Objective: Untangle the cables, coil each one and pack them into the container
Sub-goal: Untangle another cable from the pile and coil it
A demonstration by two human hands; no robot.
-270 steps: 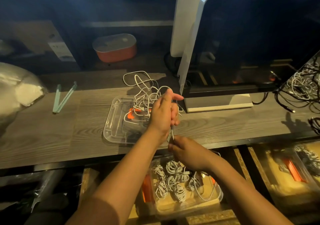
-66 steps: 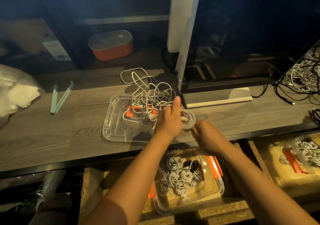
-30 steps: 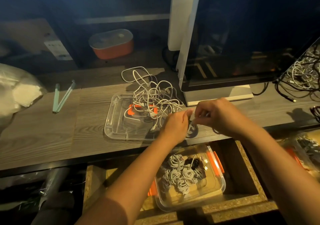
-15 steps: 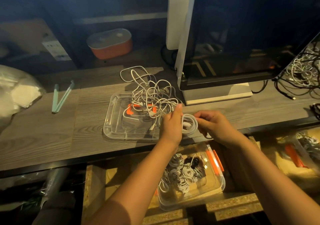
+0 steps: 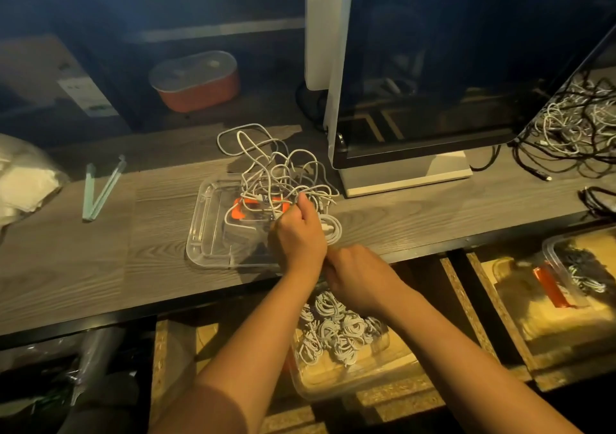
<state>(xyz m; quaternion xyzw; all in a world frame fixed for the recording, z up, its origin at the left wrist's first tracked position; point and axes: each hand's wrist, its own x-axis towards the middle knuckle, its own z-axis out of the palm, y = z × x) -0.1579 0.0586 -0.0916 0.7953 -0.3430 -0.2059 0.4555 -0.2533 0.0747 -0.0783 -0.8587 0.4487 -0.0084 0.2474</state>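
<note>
My left hand [image 5: 298, 238] grips a small coil of white cable [image 5: 333, 230] just above the desk's front edge. My right hand [image 5: 358, 273] sits right below it, back up, fingers curled in toward the coil's near side; the fingertips are hidden. A tangle of white cables [image 5: 273, 170] lies on a clear plastic tray [image 5: 203, 233] with an orange clip, left of my hands. Below the desk stands a clear container [image 5: 350, 380] holding several coiled white cables [image 5: 333, 330].
A monitor [image 5: 433, 83] on a white stand rises at the back right. More tangled cables [image 5: 573, 126] lie at the far right. Green tongs [image 5: 100, 186], a plastic bag [image 5: 23, 180] and an orange box [image 5: 196, 80] sit to the left. Another container [image 5: 580, 267] is lower right.
My right hand has dropped from beside the coil to below my left hand, toward the desk edge. The left hand still holds the coil in about the same place.
</note>
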